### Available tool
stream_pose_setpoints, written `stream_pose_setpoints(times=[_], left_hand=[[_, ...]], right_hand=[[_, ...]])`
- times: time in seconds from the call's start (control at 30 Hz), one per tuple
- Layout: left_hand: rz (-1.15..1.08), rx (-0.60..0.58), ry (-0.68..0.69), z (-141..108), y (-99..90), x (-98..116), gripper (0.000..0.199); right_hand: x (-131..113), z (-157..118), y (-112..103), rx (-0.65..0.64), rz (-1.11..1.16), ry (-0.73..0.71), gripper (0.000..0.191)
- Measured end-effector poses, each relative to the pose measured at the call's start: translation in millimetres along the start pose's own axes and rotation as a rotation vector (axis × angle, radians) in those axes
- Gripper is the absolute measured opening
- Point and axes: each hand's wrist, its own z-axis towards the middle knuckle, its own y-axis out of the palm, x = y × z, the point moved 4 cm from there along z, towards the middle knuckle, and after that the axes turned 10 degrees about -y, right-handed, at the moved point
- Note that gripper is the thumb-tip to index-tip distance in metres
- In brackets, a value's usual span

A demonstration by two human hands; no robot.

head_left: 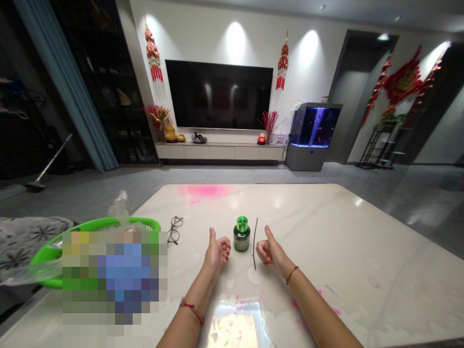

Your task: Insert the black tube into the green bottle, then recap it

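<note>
A dark green bottle with a shiny green cap [241,235] stands upright on the pale marbled table [326,217]. Just left of it is my left hand [218,249], fingers curled into a fist and thumb pointing up, with nothing visible in it. On the bottle's other side, my right hand [271,248] makes the same thumb-up fist, also with nothing visible inside. A thin black stick [254,244] lies between the bottle and my right hand. Neither hand touches the bottle.
Eyeglasses [175,230] lie left of my left hand. A green basket [47,256] with plastic bags sits at the table's left edge, partly blurred out. Pink stains mark the tabletop. Beyond are a television [219,96], a low cabinet [221,152] and an aquarium [314,126].
</note>
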Motion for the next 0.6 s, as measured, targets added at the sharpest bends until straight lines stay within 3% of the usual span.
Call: stream_pose_setpoints(times=[0.1,0.23,0.43,0.6], left_hand=[[0.129,0.2,0.12,6,-10.9,6,0.073],[0.272,0.283,0.156,8,-13.0,6,0.065],[0.448,0.263,0.257,5,0.4,6,0.05],[0.433,0.163,0.234,9,7.8,0,0.052]], right_hand=[[0,7,-11,0.164,-0.167,-0.069,0.068],[0,14,-22,0.289,-0.305,-0.213,0.058],[1,19,-28,0.388,-0.562,-0.463,0.034],[5,24,-23,0.394,-0.63,-0.506,0.043]])
